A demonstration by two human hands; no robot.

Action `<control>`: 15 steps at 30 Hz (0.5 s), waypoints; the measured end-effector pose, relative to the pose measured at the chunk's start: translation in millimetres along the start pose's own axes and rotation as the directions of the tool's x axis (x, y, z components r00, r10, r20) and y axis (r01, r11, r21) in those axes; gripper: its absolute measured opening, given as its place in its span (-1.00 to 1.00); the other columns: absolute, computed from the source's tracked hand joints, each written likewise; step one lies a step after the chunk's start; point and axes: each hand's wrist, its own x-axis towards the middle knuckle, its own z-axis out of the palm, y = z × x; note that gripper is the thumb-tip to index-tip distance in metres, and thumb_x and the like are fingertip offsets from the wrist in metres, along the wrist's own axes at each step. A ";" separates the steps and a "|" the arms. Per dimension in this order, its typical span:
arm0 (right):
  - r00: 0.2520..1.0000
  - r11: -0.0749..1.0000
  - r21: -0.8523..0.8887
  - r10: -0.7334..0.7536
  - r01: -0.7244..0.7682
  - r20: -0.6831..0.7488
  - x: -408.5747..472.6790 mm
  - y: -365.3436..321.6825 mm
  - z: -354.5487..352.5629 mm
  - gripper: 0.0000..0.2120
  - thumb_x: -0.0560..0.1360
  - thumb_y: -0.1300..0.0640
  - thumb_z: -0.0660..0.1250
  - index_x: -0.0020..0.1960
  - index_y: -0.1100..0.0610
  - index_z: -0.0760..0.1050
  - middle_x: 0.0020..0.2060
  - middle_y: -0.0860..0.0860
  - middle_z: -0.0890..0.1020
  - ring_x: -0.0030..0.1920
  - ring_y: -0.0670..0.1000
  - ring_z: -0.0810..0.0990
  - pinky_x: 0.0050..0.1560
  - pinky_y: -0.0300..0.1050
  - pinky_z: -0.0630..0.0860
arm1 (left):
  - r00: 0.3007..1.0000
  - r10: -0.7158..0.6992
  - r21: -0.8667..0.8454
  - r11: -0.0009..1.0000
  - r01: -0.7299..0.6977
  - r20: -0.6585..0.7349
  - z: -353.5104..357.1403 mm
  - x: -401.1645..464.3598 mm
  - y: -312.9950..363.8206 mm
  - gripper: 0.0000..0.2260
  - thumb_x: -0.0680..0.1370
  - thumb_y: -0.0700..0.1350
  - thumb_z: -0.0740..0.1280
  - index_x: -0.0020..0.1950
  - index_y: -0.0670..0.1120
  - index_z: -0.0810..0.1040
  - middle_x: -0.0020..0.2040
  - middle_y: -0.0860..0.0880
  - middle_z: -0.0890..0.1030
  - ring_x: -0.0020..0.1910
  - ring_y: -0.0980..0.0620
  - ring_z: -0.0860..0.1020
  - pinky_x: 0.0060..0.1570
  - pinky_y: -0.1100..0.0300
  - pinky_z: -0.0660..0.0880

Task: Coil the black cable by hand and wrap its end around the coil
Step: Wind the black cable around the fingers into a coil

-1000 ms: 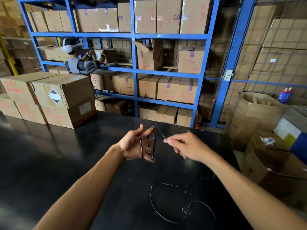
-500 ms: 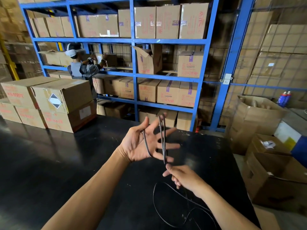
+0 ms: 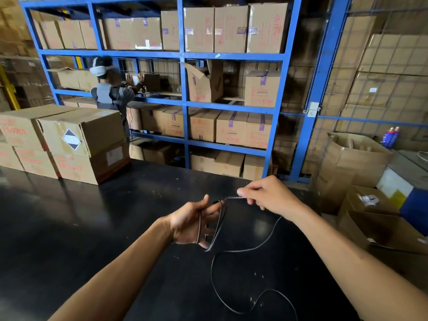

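A thin black cable [image 3: 234, 250] is partly looped around my left hand [image 3: 190, 222], which is held palm up over the black table [image 3: 92, 228] with its fingers spread inside the loops. My right hand [image 3: 269, 196] is higher and to the right, pinching the cable between thumb and forefinger and holding a short stretch taut toward the left fingertips. The loose part of the cable hangs from the coil and snakes over the table toward its near right edge.
Stacked cardboard boxes [image 3: 69, 144] stand on the table's far left. Blue shelving [image 3: 185, 100] full of boxes runs behind the table, and a person [image 3: 111, 93] works at it. Open cartons [image 3: 370, 205] crowd the floor at the right.
My right hand rose from below the left hand to above and right of it, drawing the cable over the left fingers. The left hand lowered a little.
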 end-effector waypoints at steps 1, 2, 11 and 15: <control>1.000 0.999 0.053 -0.010 0.010 0.010 -5.4 1.6 7.5 -0.87 0.55 -0.05 0.43 -0.06 -0.04 0.73 -0.30 -0.04 0.71 -0.43 -0.12 0.52 -0.30 -0.23 0.51 | 0.997 0.032 -0.033 0.999 -0.035 -0.075 -1.7 3.8 1.6 -0.45 0.58 0.34 0.13 0.50 0.14 0.44 0.25 0.06 0.52 0.26 -0.10 0.46 0.38 -0.33 0.16; 1.000 0.992 0.122 -0.019 0.017 0.016 -10.7 4.5 15.0 -0.90 0.56 0.01 0.42 0.00 -0.06 0.72 -0.28 -0.03 0.72 -0.43 -0.12 0.51 -0.30 -0.24 0.52 | 0.989 0.069 -0.073 0.994 -0.079 -0.135 -2.1 6.8 4.4 -0.43 0.56 0.35 0.18 0.51 0.14 0.42 0.16 0.06 0.47 0.14 -0.04 0.45 0.32 -0.28 0.22; 0.987 0.757 0.633 0.109 -0.160 0.119 -48.5 58.8 94.9 -0.78 0.60 0.18 0.38 0.20 0.08 0.70 -0.36 0.10 0.58 -0.48 -0.01 0.42 -0.47 -0.19 0.38 | 0.887 0.439 -0.450 0.769 -0.455 -0.146 9.5 2.8 51.8 -0.54 0.64 0.27 0.05 0.34 0.16 0.60 0.32 -0.17 0.44 0.29 -0.32 0.40 0.23 -0.47 0.26; 0.967 0.803 0.556 0.090 -0.212 0.238 -51.6 75.1 117.6 -0.80 0.62 0.12 0.35 0.14 0.02 0.73 -0.35 0.06 0.59 -0.47 0.00 0.45 -0.43 -0.17 0.39 | 0.868 0.496 -0.444 0.780 -0.442 0.008 24.9 -4.9 61.3 -0.54 0.66 0.26 0.01 0.44 0.19 0.49 0.53 -0.24 0.34 0.41 -0.51 0.34 0.22 -0.62 0.26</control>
